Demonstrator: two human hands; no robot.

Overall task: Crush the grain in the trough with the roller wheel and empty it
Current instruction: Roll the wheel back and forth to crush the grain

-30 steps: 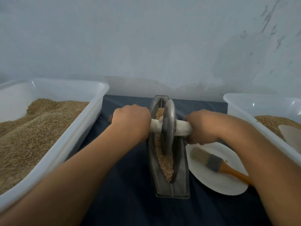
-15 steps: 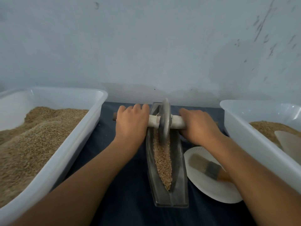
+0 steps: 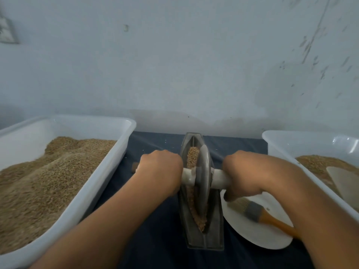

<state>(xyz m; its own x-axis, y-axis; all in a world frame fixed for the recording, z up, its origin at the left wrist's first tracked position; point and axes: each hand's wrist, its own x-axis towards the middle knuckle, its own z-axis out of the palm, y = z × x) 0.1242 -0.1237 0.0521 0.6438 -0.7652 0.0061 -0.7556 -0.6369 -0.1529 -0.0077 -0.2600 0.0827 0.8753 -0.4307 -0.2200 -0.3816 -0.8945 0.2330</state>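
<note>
The brush (image 3: 260, 212) handle vanishes under the right forearm, and the left tub (image 3: 124, 136) (grain-filled) is cropped.

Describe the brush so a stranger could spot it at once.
Start at the metal trough in the middle of the dark cloth. Just right of it lies a white paper plate. The brush rests on that plate: grey bristles, orange wooden handle, the only brush there.
</note>
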